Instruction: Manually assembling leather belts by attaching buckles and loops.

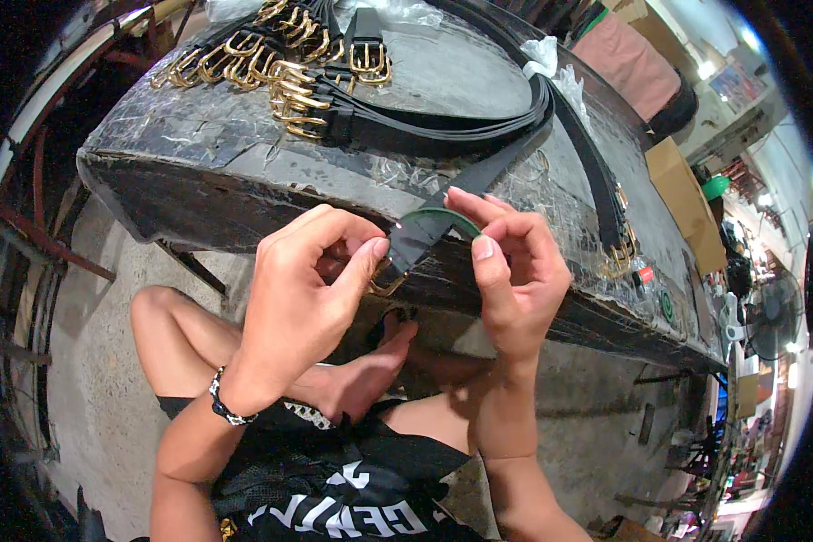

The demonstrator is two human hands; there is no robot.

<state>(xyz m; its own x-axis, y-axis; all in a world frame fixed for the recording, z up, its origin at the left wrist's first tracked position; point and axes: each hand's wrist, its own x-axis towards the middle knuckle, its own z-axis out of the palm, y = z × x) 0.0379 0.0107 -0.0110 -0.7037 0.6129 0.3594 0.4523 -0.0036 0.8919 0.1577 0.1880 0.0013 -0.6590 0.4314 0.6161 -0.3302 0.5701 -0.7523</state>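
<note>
At three o'clock, the right hand pinches a green strip, arched near centre over a black belt; at nine, the left hand presses fingertips together, holding what I cannot tell.

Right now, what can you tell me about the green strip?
The green strip is thin, narrow and dark green, with a slight sheen; it may be plastic. It bows upward in a shallow arch between the hands, across the view of a black belt. The right hand holds its right end at the thumb; whether the left hand touches its other end is unclear.
</note>
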